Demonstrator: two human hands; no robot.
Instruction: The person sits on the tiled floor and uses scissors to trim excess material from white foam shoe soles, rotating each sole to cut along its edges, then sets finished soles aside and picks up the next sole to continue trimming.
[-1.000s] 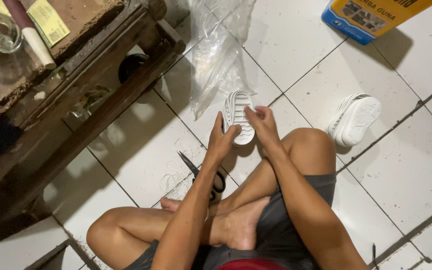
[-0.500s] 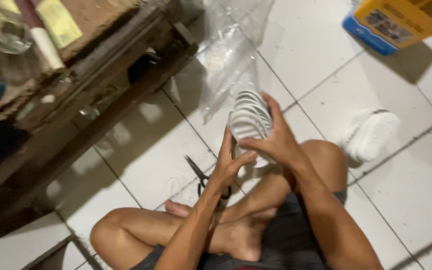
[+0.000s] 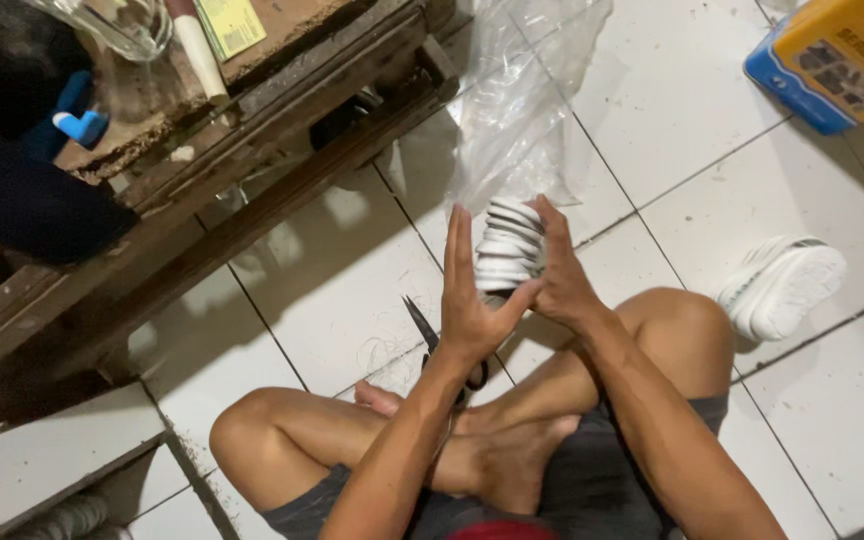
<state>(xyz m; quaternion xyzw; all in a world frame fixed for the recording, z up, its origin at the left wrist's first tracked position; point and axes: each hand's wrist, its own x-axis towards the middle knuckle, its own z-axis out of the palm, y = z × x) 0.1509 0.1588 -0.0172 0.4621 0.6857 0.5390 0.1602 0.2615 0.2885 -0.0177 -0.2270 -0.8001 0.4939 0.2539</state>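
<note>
Head view, looking down at crossed bare legs on a white tiled floor [image 3: 352,290].

I see the white shoe [image 3: 509,245] raised above the knees, ribbed sole turned toward the camera, toe end up. It sits between both hands, clear of the floor.

Right hand [image 3: 559,270]: wrapped around the right edge of the shoe, fingers curled over its upper rim, thumb side against the lower part. I log it as gripping the shoe.

Left hand [image 3: 472,300]: fingers stretched straight and upward, palm flat along the shoe's left edge, thumb reaching across beneath the heel end toward the right hand. It presses against the shoe rather than closing around it; fingers are extended, not curled.

Scissors [image 3: 440,345] lie on the tile just behind the left wrist, blades pointing up-left, handles partly hidden by the forearm.

Second white shoe [image 3: 784,285] lies on its side on the floor to the right, beside the right knee, well apart from the hands.

A crumpled clear plastic bag [image 3: 517,110] lies on the floor beyond the held shoe; from this angle I cannot tell whether they touch.

Yellow and blue box [image 3: 837,60] at the top right corner.

Wooden bench [image 3: 252,160] runs along the left, with clutter on its top.
</note>
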